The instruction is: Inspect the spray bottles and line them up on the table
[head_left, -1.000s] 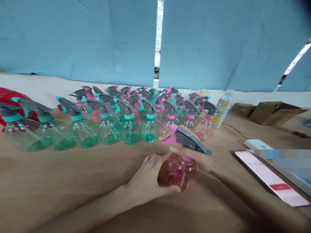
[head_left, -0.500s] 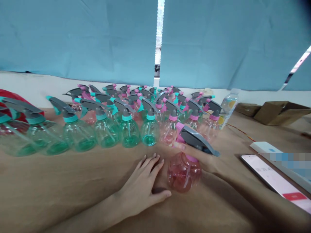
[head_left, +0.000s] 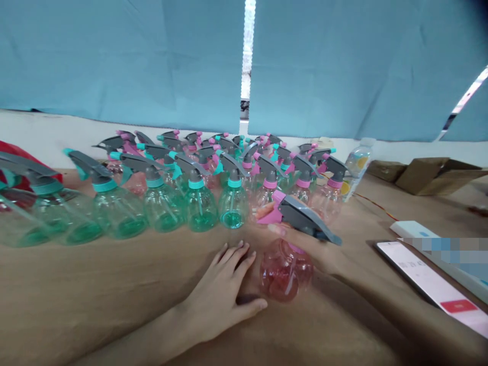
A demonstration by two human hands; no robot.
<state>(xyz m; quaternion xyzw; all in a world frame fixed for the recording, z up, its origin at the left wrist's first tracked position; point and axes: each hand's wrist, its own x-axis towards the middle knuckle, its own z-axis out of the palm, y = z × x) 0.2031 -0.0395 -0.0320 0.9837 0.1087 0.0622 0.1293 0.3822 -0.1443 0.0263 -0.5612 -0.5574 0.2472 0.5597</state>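
Observation:
A pink spray bottle (head_left: pixel 285 269) with a grey and pink spray head stands in front of me, slightly right of centre. My right hand (head_left: pixel 305 238) is closed around its neck, just under the spray head. One finger reaches the pink trigger and the thumb lies across the front; the other fingers are mostly hidden. Just left of the bottle, my left hand (head_left: pixel 224 290) rests palm down on the table, fingers apart and holding nothing. Behind both hands stands a row of spray bottles, among them a green spray bottle (head_left: pixel 233 206) and another pink one (head_left: pixel 266 195).
More spray bottles crowd behind the front row, below a blue curtain (head_left: pixel 114 61). On the right are a clear drink bottle (head_left: pixel 358 162), an open cardboard box (head_left: pixel 423 175), a white box (head_left: pixel 415 230) and a phone (head_left: pixel 412 269). A red item (head_left: pixel 19 157) lies far left.
On the held bottle, the pink trigger now juts further left, with a finger showing beside it. My left hand stays flat on the table. The view has shifted slightly.

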